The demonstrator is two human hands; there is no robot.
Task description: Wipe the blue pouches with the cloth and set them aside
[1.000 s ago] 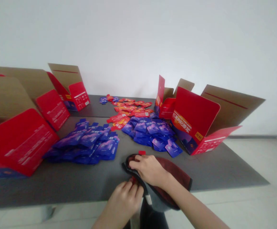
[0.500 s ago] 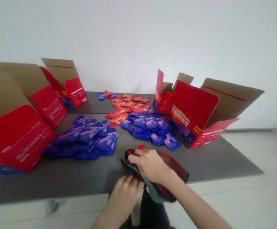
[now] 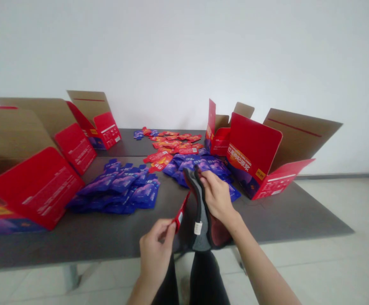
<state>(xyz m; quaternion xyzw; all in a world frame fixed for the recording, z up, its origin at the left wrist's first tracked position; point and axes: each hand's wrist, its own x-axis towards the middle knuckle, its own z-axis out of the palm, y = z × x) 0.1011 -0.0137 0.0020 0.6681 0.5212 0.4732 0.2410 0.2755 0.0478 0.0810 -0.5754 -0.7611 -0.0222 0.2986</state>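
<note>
My left hand (image 3: pixel 159 243) pinches a thin red sachet (image 3: pixel 180 214) by its lower end, just above the table's front edge. In my right hand (image 3: pixel 217 195) is a folded fabric piece (image 3: pixel 204 231), grey on one face and brown on the other, with black edging and a small white label. It stands upright, its upper edge gripped between thumb and fingers. The sachet is tilted and sits a little left of the fabric, apart from it. Behind my right hand is a pile of purple-blue pouches (image 3: pixel 187 161), partly covered by the fabric.
Another pile of purple-blue pouches (image 3: pixel 120 186) lies at the left. Orange-red sachets (image 3: pixel 171 144) are spread farther back. Open red cartons stand on both sides, a near left one (image 3: pixel 38 186) and a right one (image 3: pixel 251 156), on the dark grey table (image 3: pixel 108 241).
My right hand has raised the fabric piece from lying low to upright. My left hand has come away from it to the left, now showing the red sachet. The view has shifted slightly.
</note>
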